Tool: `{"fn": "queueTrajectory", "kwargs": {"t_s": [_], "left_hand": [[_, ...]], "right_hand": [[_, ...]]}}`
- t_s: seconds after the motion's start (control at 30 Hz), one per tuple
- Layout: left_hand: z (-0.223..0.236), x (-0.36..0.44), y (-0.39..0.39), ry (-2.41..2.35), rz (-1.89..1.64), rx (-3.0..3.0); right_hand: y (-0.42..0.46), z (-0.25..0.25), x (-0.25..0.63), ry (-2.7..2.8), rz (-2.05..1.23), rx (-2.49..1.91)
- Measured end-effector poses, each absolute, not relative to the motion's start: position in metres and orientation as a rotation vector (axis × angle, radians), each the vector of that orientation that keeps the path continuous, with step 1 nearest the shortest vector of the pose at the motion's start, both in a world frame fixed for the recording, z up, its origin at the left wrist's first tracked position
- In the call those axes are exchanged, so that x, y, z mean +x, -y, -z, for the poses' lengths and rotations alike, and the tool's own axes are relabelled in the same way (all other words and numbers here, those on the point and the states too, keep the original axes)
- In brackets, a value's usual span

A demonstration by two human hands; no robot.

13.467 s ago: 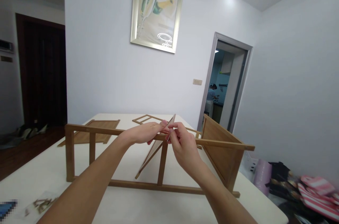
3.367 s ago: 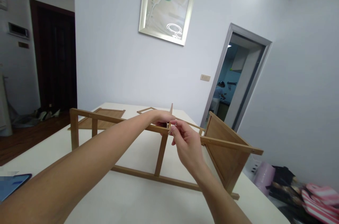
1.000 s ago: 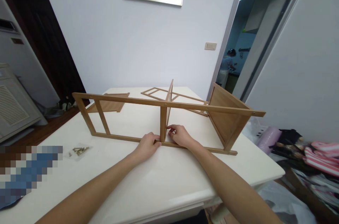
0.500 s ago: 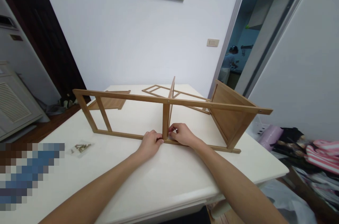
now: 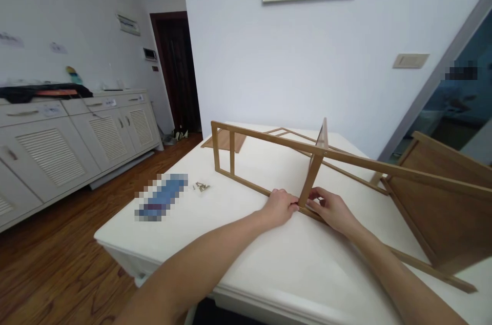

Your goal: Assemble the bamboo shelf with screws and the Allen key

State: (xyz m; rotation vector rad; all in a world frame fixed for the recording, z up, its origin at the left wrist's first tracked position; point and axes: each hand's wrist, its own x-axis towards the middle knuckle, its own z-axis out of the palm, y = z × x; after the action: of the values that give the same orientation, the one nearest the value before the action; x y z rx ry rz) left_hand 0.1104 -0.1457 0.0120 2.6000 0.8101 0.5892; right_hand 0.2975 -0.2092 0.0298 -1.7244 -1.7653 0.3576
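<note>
Landmark for every place here: the middle crossbar of the wooden frame. Set on 1 long edge on the white table, right in front of the hands. Long axis from far left of the crossbar to near right of it, crosswise to both forearms. 2 long rails: the upper rail well above the tabletop, the lower rail down at table level. Crossbar between them, tilted in this view, top end towards the right.

Key relation: 2 hands at the crossbar's foot, 1 on each side, about equally near. Left of the foot, the left hand, bent over the lower rail and apparently grasping it, thumb on the near side. Right of the foot, the right hand, with fingers curled in close to the crossbar. Cannot tell of a grip or of anything small inside those fingers; too much hidden.

Just behind the crossbar's top, 1 thin panel, nearly edge-on. Well to the right of the crossbar, 1 large panel, upright at the frame's right end. Behind the crossbar, a flat second frame; far left and behind, 1 flat panel. Well left of the crossbar, small screws near a pixelated blue object.
</note>
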Motion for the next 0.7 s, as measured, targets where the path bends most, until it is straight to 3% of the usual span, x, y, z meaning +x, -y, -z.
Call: {"fn": "queueTrajectory", "kwargs": {"t_s": [0.43, 0.7], "left_hand": [[-0.017, 0.089, 0.147, -1.0, -0.865, 2.47], [-0.048, 0.036, 0.164, -1.212, -0.718, 2.628]], "right_hand": [[0.215, -0.033, 0.294, 1.73, -0.381, -1.811], [0.21, -0.034, 0.294, 1.8, -0.303, -1.874]]}}
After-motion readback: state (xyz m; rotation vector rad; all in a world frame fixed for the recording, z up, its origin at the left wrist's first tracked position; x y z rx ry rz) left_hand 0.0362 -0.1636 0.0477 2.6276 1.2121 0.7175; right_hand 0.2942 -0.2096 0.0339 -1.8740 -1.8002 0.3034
